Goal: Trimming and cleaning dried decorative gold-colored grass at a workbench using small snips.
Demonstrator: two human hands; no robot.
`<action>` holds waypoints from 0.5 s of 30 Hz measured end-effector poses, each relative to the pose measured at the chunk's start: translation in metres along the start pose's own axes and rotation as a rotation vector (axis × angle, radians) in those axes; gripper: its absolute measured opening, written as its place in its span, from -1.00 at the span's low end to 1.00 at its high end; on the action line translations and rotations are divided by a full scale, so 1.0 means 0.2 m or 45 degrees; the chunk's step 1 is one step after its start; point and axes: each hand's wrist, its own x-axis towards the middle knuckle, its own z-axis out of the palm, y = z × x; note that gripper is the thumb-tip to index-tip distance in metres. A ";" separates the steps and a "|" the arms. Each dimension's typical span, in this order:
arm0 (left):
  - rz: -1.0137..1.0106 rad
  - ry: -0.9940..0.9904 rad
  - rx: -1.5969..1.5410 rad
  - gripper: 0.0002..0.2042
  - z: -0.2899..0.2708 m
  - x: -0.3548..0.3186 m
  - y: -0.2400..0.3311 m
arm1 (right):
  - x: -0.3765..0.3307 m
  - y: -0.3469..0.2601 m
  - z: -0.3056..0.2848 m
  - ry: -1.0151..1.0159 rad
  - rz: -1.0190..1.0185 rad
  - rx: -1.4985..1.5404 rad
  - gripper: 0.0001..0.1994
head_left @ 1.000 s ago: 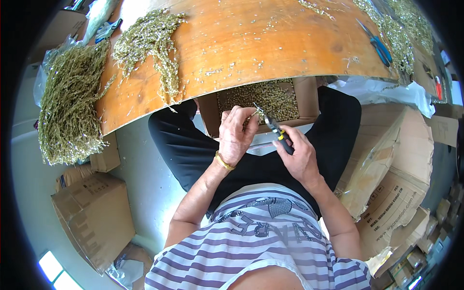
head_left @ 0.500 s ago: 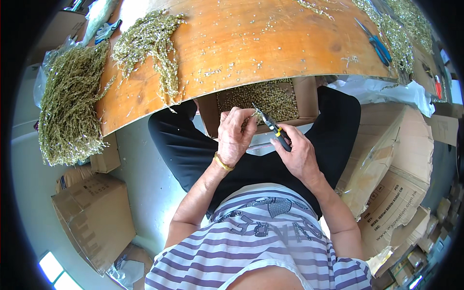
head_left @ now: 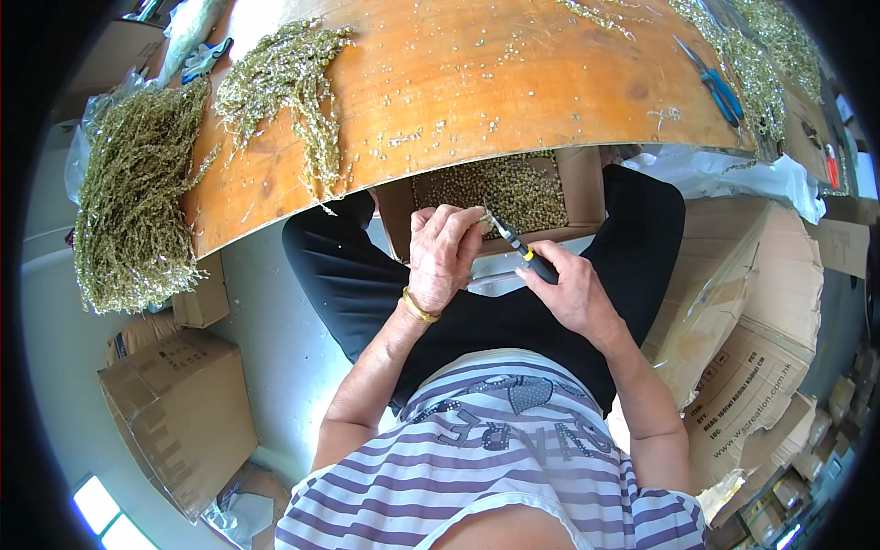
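Observation:
My right hand (head_left: 579, 291) is closed around the black-and-yellow handles of slim-nosed pliers (head_left: 510, 236). Their metal jaws point up and left, right beside the fingertips of my left hand (head_left: 445, 255). That hand is pinched, palm inward; a tiny golden bit shows at its fingertips, too small to name. Below both hands, between my knees, a cardboard box (head_left: 584, 191) holds many small gold beads (head_left: 524, 194).
Loose beads lie scattered over the wooden table (head_left: 394, 101). A thick bundle of gold glitter strands (head_left: 137, 197) hangs off its left edge, a smaller bunch (head_left: 275, 78) beside it. Blue-handled pliers (head_left: 722, 92) lie at right. Cardboard cartons (head_left: 188, 412) stand on the floor.
The pliers' handles look closer together, and my right hand has shifted slightly to the right and down. My left hand has moved a little left, still pinched.

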 end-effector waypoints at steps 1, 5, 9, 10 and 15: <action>-0.007 0.013 0.008 -0.76 0.00 -0.01 -0.01 | 0.00 0.00 -0.01 0.000 -0.002 0.000 -0.67; -0.015 0.030 -0.011 -0.76 0.00 0.00 -0.01 | -0.01 -0.02 -0.03 0.012 0.018 0.020 -0.64; -0.002 0.027 0.006 -0.76 0.00 0.01 0.00 | -0.01 -0.03 -0.03 0.027 -0.043 0.035 -0.63; 0.002 0.022 0.009 -0.76 0.00 0.01 0.01 | -0.01 -0.03 -0.02 0.026 -0.044 0.035 -0.63; 0.007 0.024 0.027 -0.76 0.00 -0.01 0.00 | -0.01 0.00 0.01 0.059 -0.067 -0.073 -0.68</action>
